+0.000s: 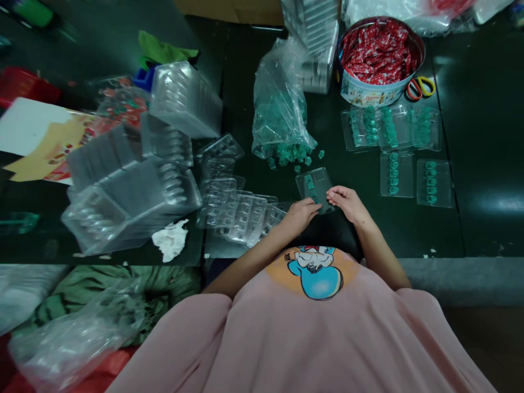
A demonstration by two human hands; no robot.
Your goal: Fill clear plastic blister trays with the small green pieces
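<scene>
A small clear plastic blister tray (323, 179) is at the table's front edge, before my body, with a few green pieces (309, 182) in its left part. My left hand (302, 215) is closed on the tray's lower edge, its fingertips over the green pieces. My right hand (347, 203) is at the tray's right side, thumb and fingers pinched together; what is between them is too small to make out. Just beyond the tray, a clear bag (280, 103) lies with its mouth towards me, and loose green pieces (291, 153) spill from it.
Filled trays (434, 183) lie at the right. Behind them stand a round tin (370, 95) of red wrapped packets and scissors (420, 87). Loose trays (245, 215) overlap on my left, beside tall tray stacks (135, 191) and a crumpled white tissue (170, 240).
</scene>
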